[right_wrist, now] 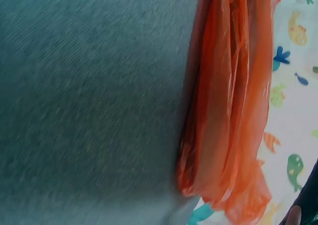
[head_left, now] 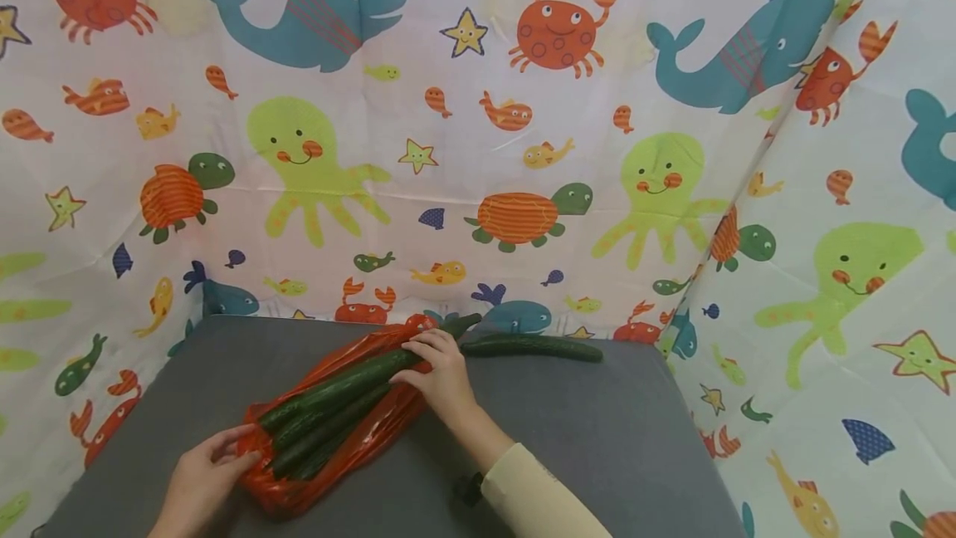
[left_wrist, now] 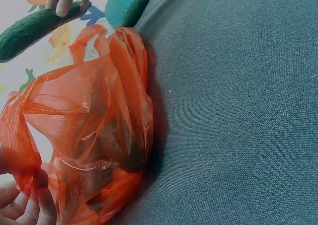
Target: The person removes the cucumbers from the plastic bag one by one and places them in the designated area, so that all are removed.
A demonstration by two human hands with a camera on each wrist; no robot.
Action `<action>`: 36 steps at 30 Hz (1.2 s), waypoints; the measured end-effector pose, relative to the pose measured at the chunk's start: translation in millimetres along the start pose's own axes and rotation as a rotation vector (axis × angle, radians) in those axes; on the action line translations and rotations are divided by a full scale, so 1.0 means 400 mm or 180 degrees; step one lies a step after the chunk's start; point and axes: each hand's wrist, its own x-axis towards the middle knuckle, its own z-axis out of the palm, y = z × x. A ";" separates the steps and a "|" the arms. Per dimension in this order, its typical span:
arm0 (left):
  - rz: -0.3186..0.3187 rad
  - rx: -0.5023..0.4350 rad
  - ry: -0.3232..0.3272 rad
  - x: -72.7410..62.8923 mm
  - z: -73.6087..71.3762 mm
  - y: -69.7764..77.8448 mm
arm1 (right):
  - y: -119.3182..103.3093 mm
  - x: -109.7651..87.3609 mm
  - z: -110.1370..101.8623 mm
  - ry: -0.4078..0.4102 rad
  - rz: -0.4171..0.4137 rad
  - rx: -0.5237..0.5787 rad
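An orange-red plastic bag (head_left: 373, 430) lies slantwise on the grey table, its opening showing several dark green cucumbers (head_left: 321, 430) side by side. At the near end, my left hand (head_left: 205, 471) pinches the bag's plastic; its fingers (left_wrist: 42, 197) show at the lower left of the left wrist view. My right hand (head_left: 441, 368) grips one cucumber (left_wrist: 30, 31) near its far end, thumb on the near side. In the left wrist view this cucumber is raised above the bag. Only a fingertip (right_wrist: 294, 215) and a dark sliver of cucumber show in the right wrist view.
Another cucumber (head_left: 534, 346) lies by itself near the table's back edge, right of the bag. The grey cloth-covered table (head_left: 590, 438) is bordered at the back and sides by a white curtain (head_left: 463, 173) printed with sea animals.
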 end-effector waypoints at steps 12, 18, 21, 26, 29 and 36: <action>-0.0026 -0.0028 -0.0021 -0.002 0.003 0.004 | 0.082 -0.044 -0.052 0.0254 0.0289 -0.0299; -0.0028 -0.0051 -0.0016 -0.003 0.004 0.004 | 0.115 -0.062 -0.079 0.0340 0.0496 -0.0326; -0.0043 -0.0060 -0.0015 -0.003 0.004 0.005 | 0.133 -0.074 -0.093 0.0346 0.0629 -0.0391; -0.0082 -0.0072 -0.0025 -0.001 0.005 0.002 | 0.166 -0.095 -0.115 0.0311 0.0864 -0.0498; -0.0054 -0.0074 -0.0045 0.001 0.006 0.000 | 0.190 -0.108 -0.130 0.0316 0.0958 -0.0533; -0.0032 -0.0072 -0.0076 0.004 0.008 0.000 | 0.239 -0.138 -0.167 0.0298 0.1134 -0.0643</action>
